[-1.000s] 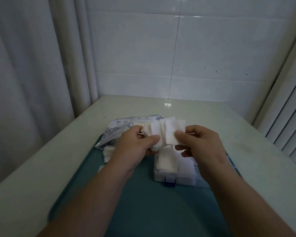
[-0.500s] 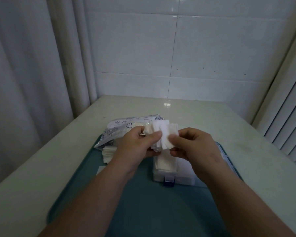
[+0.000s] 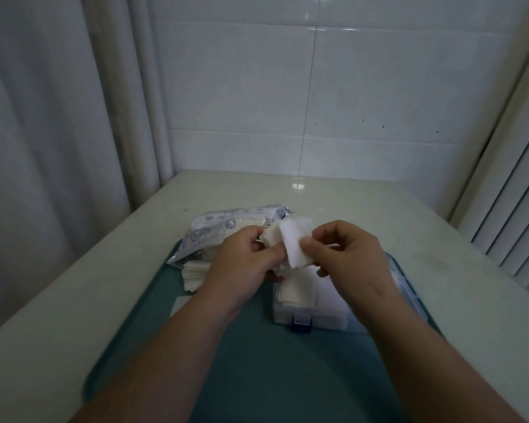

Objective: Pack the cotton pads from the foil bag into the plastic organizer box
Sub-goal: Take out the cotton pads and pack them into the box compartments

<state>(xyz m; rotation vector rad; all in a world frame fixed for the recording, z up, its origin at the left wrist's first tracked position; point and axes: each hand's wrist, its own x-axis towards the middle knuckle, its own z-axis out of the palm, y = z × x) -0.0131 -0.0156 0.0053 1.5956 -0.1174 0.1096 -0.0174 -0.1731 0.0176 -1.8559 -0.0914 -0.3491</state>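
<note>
The person holds a small bundle of cotton pads (image 3: 293, 244) in the air, just above the far left part of the box (image 3: 287, 315). The left hand (image 3: 245, 265) grips the bundle from the left, with its fingers curled around it. The right hand (image 3: 348, 264) pinches the front pad of the same bundle between thumb and fingers, from the right. Under both hands, a flat stack of pads (image 3: 297, 290) lies inside the box. The foil bag (image 3: 223, 224) lies behind the box and to its left. A loose pile of pads (image 3: 194, 274) lies left of the box, touching the bag. The box stands on a teal tray (image 3: 257, 367), which is on a pale table (image 3: 440, 245).
</note>
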